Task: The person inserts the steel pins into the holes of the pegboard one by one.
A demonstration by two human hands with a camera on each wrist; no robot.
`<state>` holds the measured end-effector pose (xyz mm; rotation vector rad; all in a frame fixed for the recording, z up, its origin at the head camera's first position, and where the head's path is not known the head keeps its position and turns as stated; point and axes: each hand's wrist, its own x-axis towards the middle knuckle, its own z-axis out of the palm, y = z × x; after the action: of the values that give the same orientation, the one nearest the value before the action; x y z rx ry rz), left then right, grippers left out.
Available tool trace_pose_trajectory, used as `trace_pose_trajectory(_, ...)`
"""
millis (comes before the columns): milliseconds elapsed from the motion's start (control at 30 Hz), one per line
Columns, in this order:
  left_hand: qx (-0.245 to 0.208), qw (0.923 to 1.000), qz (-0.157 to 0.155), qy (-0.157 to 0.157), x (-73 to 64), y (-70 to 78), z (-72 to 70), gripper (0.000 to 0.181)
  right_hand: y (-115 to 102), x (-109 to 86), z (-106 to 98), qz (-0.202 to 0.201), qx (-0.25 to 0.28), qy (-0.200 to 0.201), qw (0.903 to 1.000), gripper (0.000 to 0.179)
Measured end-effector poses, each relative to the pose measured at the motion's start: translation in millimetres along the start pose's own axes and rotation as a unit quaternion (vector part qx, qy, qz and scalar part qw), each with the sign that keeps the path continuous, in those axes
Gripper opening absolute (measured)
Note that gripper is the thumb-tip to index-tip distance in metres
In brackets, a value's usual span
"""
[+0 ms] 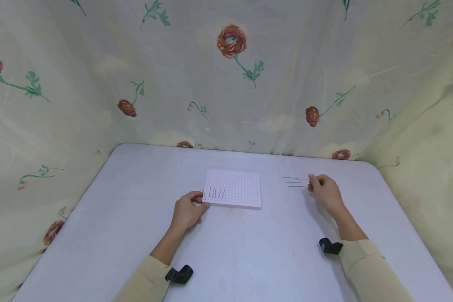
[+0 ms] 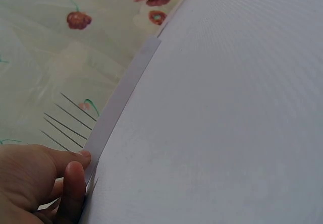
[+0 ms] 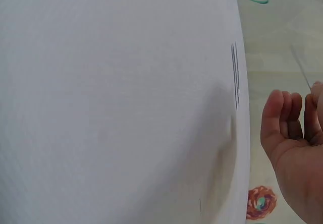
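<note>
A white board with rows of small holes (image 1: 241, 180) lies on the table, and my left hand (image 1: 186, 212) holds its near left corner between thumb and fingers. Several thin dark metal rods (image 2: 70, 125) stand upright or slightly tilted in holes near that corner. Off to the right, my right hand (image 1: 326, 195) is raised a little over the table. It pinches one thin rod (image 3: 302, 68) between thumb and fingertip, the rod's free end pointing away from the hand. Close beside this hand, loose thin rods (image 1: 295, 182) lie roughly parallel on the table.
The white table (image 1: 249, 256) has rounded far corners. A flowered curtain (image 1: 196, 84) hangs behind it and along both sides. On each sleeve cuff sits a black wrist device, one at the left cuff (image 1: 180, 274) and one at the right cuff (image 1: 330, 246).
</note>
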<state>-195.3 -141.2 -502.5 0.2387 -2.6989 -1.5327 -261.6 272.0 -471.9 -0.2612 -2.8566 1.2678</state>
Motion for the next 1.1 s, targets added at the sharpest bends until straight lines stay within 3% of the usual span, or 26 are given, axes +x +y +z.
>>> trace_pose_trajectory(100,0.0,1.0,0.002,0.0,-0.2,0.0,-0.2,0.042,-4,-1.0,-1,0.03,0.087,-0.025,0.9955,0.051)
trace_pose_trajectory(200,0.0,1.0,0.004,0.002,-0.5,-0.2,-0.1,0.042,-7,-2.8,-3,0.046,0.166,-0.031,0.9845,0.044)
trace_pose_trajectory(400,-0.003,1.0,0.008,0.001,-1.7,-0.4,-0.2,0.041,-11,-5.6,-3,0.074,0.236,-0.002,0.969,0.031)
trace_pose_trajectory(533,-0.004,0.9999,0.009,0.0,-1.9,0.2,-0.8,0.042,-13,-5.4,0,0.081,0.253,0.015,0.9639,0.028)
trace_pose_trajectory(733,-0.007,0.9999,0.01,-0.001,-2.0,2.2,-1.8,0.042,-19,-7.2,8,0.061,0.262,0.028,0.9628,0.028)
trace_pose_trajectory(1100,-0.008,1.0,0.005,-0.001,-1.6,1.1,-1.3,0.042,-39,-15.5,29,0.004,0.24,0.008,0.9708,0.03)
